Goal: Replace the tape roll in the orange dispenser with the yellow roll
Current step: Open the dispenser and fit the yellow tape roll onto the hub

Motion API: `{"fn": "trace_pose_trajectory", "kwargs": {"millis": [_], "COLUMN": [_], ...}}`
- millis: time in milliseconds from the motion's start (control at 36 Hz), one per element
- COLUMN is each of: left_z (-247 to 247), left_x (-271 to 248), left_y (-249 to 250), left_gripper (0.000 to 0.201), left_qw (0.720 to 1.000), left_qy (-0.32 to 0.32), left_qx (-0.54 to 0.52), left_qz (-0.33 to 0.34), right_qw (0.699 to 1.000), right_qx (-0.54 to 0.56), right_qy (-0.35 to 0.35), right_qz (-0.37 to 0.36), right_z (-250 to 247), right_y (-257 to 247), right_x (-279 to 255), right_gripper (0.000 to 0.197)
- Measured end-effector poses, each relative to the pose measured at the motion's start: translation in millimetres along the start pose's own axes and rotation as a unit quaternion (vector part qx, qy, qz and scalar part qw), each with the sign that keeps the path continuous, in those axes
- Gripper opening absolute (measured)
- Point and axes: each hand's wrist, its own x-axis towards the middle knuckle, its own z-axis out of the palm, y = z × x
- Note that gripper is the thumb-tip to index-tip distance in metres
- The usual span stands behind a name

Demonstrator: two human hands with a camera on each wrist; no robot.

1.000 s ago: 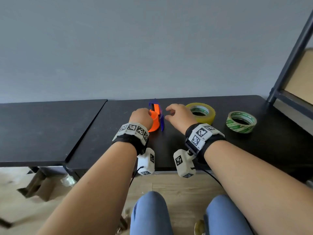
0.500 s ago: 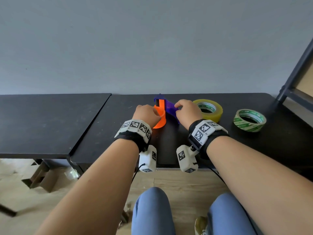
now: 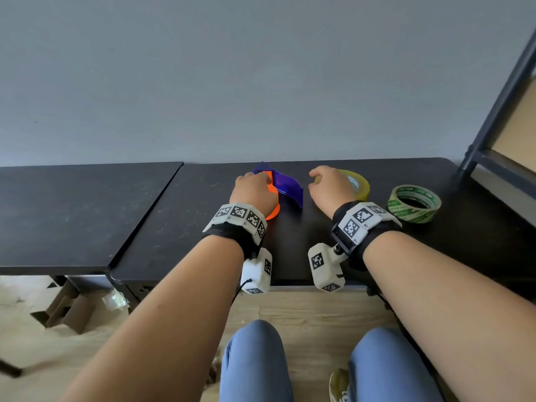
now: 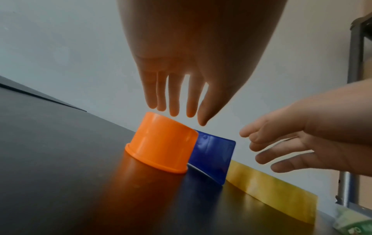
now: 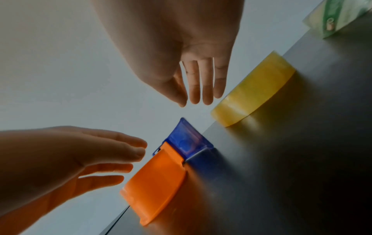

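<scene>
**Both my hands loose over the opened dispenser**

My left hand (image 3: 255, 192) hangs over the orange dispenser (image 4: 163, 145), fingers straight and pointing down, their tips just above its top rim — the left wrist view shows a sliver of wall between them and the plastic, so I am not gripping it. The dispenser stands on the black table (image 3: 319, 236) close to the wall, at about 12 o'clock from my knees. Its blue cover (image 3: 287, 187) is swung out toward 3 o'clock, lower edge touching the tabletop, and it joins the orange shell at the far end, as the right wrist view shows.

My right hand (image 3: 330, 188) is released too: fingers relaxed and slightly spread, holding nothing. From the head view it sits over the near-left edge of the yellow roll (image 3: 358, 185); in the right wrist view my fingertips (image 5: 207, 98) hover just beside the roll's side, apart from it. The yellow roll lies flat on the table at 3 o'clock from the dispenser, near but not touching the blue cover.

Further toward 3 o'clock, well apart from the dispenser, lies the green-and-white roll (image 3: 414, 203), also flat. A second black table (image 3: 72, 216) abuts mine at 9 o'clock, and a dark metal shelf frame (image 3: 499, 111) rises at the far right — its foot near the table's corner.
</scene>
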Motion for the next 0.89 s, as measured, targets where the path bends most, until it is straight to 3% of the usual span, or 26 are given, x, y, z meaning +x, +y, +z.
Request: {"fn": "trace_pose_trajectory", "kwargs": {"millis": [111, 278, 417, 667, 805, 889], "left_z": [5, 16, 25, 27, 20, 14], "left_x": [0, -1, 1, 2, 1, 1], "left_y": [16, 43, 55, 55, 55, 56], "left_gripper": [0.045, 0.046, 0.043, 0.043, 0.04, 0.041], "left_qw": [0.999, 0.999, 0.998, 0.999, 0.999, 0.999], "left_qy": [0.02, 0.016, 0.011, 0.008, 0.014, 0.018], "left_qx": [-0.021, -0.008, 0.004, 0.0, -0.019, -0.041], "left_qz": [0.014, 0.03, 0.056, 0.049, 0.034, 0.024], "right_qw": [0.998, 0.992, 0.987, 0.984, 0.987, 0.993], "right_qx": [-0.05, -0.08, -0.11, -0.155, -0.116, -0.082], "right_qy": [0.018, -0.045, -0.063, -0.035, -0.034, -0.021], "right_qz": [0.017, 0.083, 0.098, 0.08, 0.107, 0.087], "right_z": [-16, -32, -36, -32, -31, -29], "right_y": [12, 35, 46, 50, 50, 49], "right_x": [-2, -5, -6, -11, -9, -7], "right_gripper": [0.036, 0.055, 0.057, 0.039, 0.039, 0.039]}}
